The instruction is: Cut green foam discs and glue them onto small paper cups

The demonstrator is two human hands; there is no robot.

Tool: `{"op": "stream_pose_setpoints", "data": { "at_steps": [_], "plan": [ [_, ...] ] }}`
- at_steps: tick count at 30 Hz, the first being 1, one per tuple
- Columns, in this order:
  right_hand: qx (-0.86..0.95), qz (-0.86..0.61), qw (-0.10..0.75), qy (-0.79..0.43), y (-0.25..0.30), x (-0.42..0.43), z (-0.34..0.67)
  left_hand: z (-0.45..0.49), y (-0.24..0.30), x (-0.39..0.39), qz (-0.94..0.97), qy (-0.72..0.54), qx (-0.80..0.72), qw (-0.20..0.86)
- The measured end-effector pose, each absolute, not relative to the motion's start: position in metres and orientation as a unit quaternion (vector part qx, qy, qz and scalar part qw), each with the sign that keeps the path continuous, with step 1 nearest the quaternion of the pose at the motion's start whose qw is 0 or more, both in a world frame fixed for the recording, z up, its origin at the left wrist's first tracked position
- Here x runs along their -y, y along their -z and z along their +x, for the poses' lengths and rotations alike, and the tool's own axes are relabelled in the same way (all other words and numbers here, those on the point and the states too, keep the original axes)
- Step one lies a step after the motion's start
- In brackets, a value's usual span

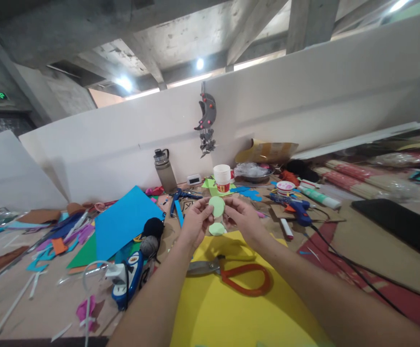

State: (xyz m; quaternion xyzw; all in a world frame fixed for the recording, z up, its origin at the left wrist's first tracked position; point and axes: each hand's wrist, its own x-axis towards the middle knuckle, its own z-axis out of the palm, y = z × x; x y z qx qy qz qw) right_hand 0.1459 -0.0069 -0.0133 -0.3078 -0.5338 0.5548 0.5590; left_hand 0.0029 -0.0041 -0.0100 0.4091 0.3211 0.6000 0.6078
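Observation:
Both my hands are raised over the table and pinch one pale green paper disc [216, 206] between them. My left hand [194, 222] grips its left edge and my right hand [243, 218] grips its right edge, fingers closed. A second pale green disc [216, 229] lies just below on the yellow sheet [231, 308]. Scissors with orange handles [244, 277] rest on that yellow sheet, under my forearms.
A blue sheet [123, 221] and green sheet lie at left, near a glue gun [128, 277]. Another blue glue gun [295, 208] with its cable lies at right. A water bottle [164, 169], a white cup [222, 178] and scraps stand by the white back wall.

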Motion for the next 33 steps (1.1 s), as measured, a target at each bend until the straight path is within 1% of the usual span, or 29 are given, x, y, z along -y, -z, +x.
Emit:
{"op": "stream_pose_setpoints", "data": {
  "at_steps": [3, 7, 13, 18, 21, 25, 27, 30, 32, 33],
  "plan": [
    [0.538, -0.33, 0.557, -0.54, 0.011, 0.007, 0.147, 0.003, 0.011, 0.004, 0.423, -0.603, -0.33, 0.591],
    [0.544, -0.339, 0.547, -0.539, 0.01, 0.006, 0.147, 0.001, 0.009, 0.003, 0.429, -0.58, -0.344, 0.601],
    [0.541, -0.324, 0.56, -0.538, 0.01, 0.0, 0.15, -0.005, 0.006, 0.0, 0.427, -0.563, -0.357, 0.612],
    [0.552, -0.329, 0.538, -0.545, 0.014, -0.002, 0.15, -0.007, 0.004, 0.001, 0.422, -0.56, -0.371, 0.609],
    [0.575, -0.349, 0.527, -0.519, 0.014, -0.001, 0.149, -0.007, 0.003, 0.002, 0.422, -0.552, -0.371, 0.616],
    [0.584, -0.394, 0.536, -0.464, 0.007, -0.003, 0.156, -0.011, 0.005, -0.002, 0.392, -0.591, -0.376, 0.597],
    [0.586, -0.421, 0.542, -0.43, 0.0, -0.005, 0.169, -0.013, 0.007, -0.005, 0.38, -0.606, -0.379, 0.586],
    [0.612, -0.48, 0.533, -0.332, -0.008, -0.01, 0.2, -0.016, 0.009, -0.007, 0.379, -0.617, -0.379, 0.576],
    [0.685, -0.576, 0.43, -0.115, -0.009, -0.014, 0.227, -0.016, 0.01, -0.008, 0.381, -0.625, -0.376, 0.568],
    [0.697, -0.611, 0.372, -0.032, -0.006, -0.017, 0.241, -0.016, 0.01, -0.007, 0.383, -0.629, -0.373, 0.564]
  ]
}}
